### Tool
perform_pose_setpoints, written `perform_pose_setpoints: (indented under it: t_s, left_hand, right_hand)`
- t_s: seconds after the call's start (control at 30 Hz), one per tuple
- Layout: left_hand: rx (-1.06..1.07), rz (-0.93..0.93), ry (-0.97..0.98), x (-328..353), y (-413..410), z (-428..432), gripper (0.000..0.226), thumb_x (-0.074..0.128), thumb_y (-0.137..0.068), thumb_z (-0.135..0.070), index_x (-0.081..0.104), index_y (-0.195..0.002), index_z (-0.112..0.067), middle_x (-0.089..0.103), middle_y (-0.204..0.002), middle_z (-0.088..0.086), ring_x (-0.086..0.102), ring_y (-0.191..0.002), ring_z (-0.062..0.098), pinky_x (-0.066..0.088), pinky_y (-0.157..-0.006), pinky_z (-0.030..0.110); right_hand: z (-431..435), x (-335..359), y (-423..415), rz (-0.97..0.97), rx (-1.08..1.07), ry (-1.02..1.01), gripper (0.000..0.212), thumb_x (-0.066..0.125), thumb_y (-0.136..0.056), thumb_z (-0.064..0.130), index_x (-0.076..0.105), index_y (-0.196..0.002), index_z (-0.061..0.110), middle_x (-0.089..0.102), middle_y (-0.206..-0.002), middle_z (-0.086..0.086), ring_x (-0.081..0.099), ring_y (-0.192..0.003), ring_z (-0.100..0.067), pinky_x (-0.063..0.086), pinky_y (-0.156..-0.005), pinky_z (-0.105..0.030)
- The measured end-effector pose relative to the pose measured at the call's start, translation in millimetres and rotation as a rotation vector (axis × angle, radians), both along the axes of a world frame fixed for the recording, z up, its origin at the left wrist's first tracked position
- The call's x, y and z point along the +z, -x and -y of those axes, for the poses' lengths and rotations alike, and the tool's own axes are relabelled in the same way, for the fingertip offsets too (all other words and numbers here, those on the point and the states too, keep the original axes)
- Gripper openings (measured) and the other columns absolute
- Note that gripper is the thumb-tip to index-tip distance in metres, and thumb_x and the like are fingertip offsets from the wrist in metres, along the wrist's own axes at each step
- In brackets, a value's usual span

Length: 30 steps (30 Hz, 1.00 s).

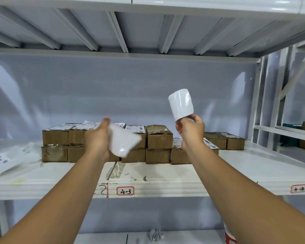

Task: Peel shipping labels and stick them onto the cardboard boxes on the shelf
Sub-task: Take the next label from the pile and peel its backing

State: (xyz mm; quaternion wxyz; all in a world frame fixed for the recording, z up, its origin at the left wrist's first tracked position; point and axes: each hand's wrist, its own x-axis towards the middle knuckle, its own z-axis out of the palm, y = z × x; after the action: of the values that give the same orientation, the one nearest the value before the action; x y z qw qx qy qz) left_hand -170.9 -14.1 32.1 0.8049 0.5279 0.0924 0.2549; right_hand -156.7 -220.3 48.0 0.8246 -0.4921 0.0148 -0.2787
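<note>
Loose printed papers [0, 160] at left edge of shelf [236, 166], cut off by frame. Left hand [97, 138], arm outstretched at centre, grips white sheet [124, 144]; both motion-blurred, fingers hard to make out. Cardboard boxes [159, 140] stacked behind, some already labelled. Right hand [190, 130], raised right of centre, pinches curled white label [180, 104] by lower edge, above boxes.

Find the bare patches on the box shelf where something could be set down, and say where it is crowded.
Free: the front strip of the shelf between the cardboard boxes and the front edge, widest rightward; the right end past the last boxes. Crowded: the middle, with stacked boxes, and the left end, under loose label sheets.
</note>
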Motion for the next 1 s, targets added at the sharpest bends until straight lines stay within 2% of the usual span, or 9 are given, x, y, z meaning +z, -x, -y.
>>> perform_pose_setpoints:
  t_s: [0.1, 0.2, 0.27, 0.33, 0.47, 0.6, 0.73, 0.83, 1.0]
  left_hand:
    - [-0.141, 0.108, -0.202, -2, 7, 17, 0.026, 0.057, -0.086, 0.003, 0.045, -0.067, -0.011, 0.069, -0.094, 0.011, 0.065, -0.065, 0.018, 0.052, -0.069, 0.034]
    - [-0.266, 0.254, -0.494, -3, 16, 34, 0.034, 0.035, -0.085, 0.016, 0.039, -0.077, -0.017, 0.066, -0.098, 0.006, 0.063, -0.064, 0.015, 0.05, -0.056, 0.025]
    - [-0.253, 0.281, -0.768, -3, 18, 45, 0.031, 0.041, -0.089, 0.007, 0.043, -0.09, -0.024, 0.065, -0.093, 0.002, 0.06, -0.059, 0.016, 0.044, -0.051, 0.022]
    - [-0.196, 0.271, -0.885, -3, 16, 54, 0.012, 0.054, -0.092, -0.017, 0.047, -0.093, -0.027, 0.063, -0.087, 0.0, 0.059, -0.06, 0.017, 0.04, -0.053, 0.024]
    - [-0.114, 0.237, -0.72, 3, 15, 65, 0.032, 0.063, -0.079, -0.053, 0.054, -0.084, -0.022, 0.068, -0.077, 0.0, 0.065, -0.075, 0.024, 0.05, -0.07, 0.037]
    - [-0.108, 0.171, -0.588, 9, 14, 66, 0.034, 0.065, -0.083, -0.044, 0.062, -0.087, -0.01, 0.069, -0.066, -0.005, 0.066, -0.073, 0.019, 0.05, -0.071, 0.034]
    - [-0.018, 0.172, -0.634, 12, 9, 62, 0.031, 0.059, -0.089, -0.035, 0.064, -0.079, -0.006, 0.069, -0.083, 0.012, 0.054, -0.066, 0.021, 0.041, -0.065, 0.03]
    - [-0.026, 0.183, -0.623, 17, 11, 62, 0.034, 0.054, -0.093, -0.036, 0.065, -0.077, -0.009, 0.066, -0.077, 0.004, 0.053, -0.066, 0.021, 0.04, -0.065, 0.03]
    - [-0.161, 0.168, -0.562, 24, 19, 66, 0.032, 0.05, -0.097, -0.031, 0.059, -0.069, -0.017, 0.06, -0.072, -0.004, 0.049, -0.055, 0.017, 0.04, -0.056, 0.026]
  right_hand:
    - [-15, 2, 2, -0.011, -0.002, -0.005, 0.027, 0.063, -0.083, -0.004, 0.046, -0.086, 0.016, 0.062, -0.101, -0.015, 0.06, -0.059, -0.015, 0.051, -0.054, -0.019]
    - [-30, 2, 4, 0.002, 0.067, -0.039, 0.035, 0.059, -0.083, -0.006, 0.037, -0.095, 0.018, 0.058, -0.093, -0.015, 0.058, -0.055, -0.015, 0.049, -0.055, -0.02]
    - [-40, 2, 8, 0.004, 0.117, -0.057, 0.039, 0.055, -0.084, -0.007, 0.031, -0.103, 0.018, 0.055, -0.083, -0.011, 0.057, -0.056, -0.016, 0.048, -0.057, -0.021]
    - [-49, 1, 11, -0.013, 0.107, -0.009, 0.04, 0.052, -0.083, -0.006, 0.029, -0.106, 0.019, 0.056, -0.08, -0.01, 0.055, -0.056, -0.017, 0.047, -0.057, -0.024]
    - [-58, -4, 14, -0.042, 0.047, 0.157, 0.045, 0.059, -0.078, 0.005, 0.03, -0.105, 0.027, 0.062, -0.09, -0.008, 0.062, -0.068, -0.021, 0.054, -0.068, -0.037]
    - [-58, -7, 19, -0.014, 0.137, 0.208, 0.053, 0.064, -0.079, 0.01, 0.03, -0.113, 0.034, 0.065, -0.084, -0.003, 0.066, -0.065, -0.019, 0.057, -0.075, -0.043]
    - [-52, -7, 23, 0.016, 0.257, 0.13, 0.057, 0.055, -0.083, -0.001, 0.03, -0.121, 0.033, 0.064, -0.1, -0.015, 0.064, -0.065, -0.02, 0.055, -0.064, -0.03]
    - [-47, -6, 19, -0.023, 0.268, 0.113, 0.05, 0.051, -0.084, 0.003, 0.032, -0.121, 0.03, 0.065, -0.102, -0.015, 0.065, -0.061, -0.019, 0.057, -0.066, -0.033]
    - [-32, -5, 7, -0.073, 0.074, 0.365, 0.048, 0.058, -0.078, 0.008, 0.033, -0.113, 0.029, 0.064, -0.097, -0.01, 0.067, -0.085, -0.03, 0.057, -0.08, -0.044]
